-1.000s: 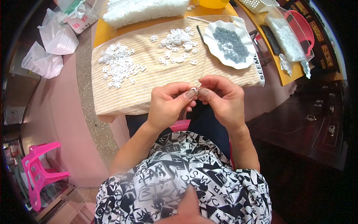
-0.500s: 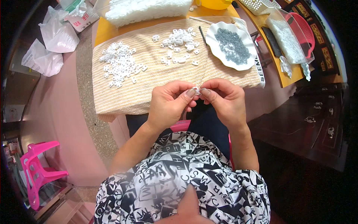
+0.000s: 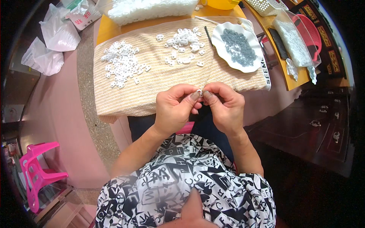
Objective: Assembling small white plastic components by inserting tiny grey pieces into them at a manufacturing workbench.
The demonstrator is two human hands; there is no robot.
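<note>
Between my fingertips, at the front edge of the cloth, is a small white plastic piece (image 3: 200,92), mostly covered by the thumbs. My left hand (image 3: 175,106) pinches it from the left, and my right hand (image 3: 226,105) presses against it from the right. On the striped cloth (image 3: 152,81) beyond lie a pile of small white plastic pieces (image 3: 123,62) at left and a looser group of white pieces with two holes (image 3: 184,40) in the middle. A white scalloped plate (image 3: 253,66) at right holds many small grey pieces (image 3: 238,47).
A clear bin of white pieces (image 3: 152,11) stands at the table's back, near a yellow container (image 3: 222,3). A black pen (image 3: 208,36) lies beside the plate. On the right table sits another clear bin (image 3: 294,43). A pink stool (image 3: 38,167) and white bags (image 3: 59,32) are at left.
My right hand has shifted slightly left and drawn closer to my left hand. Both hands keep pinching the small white piece.
</note>
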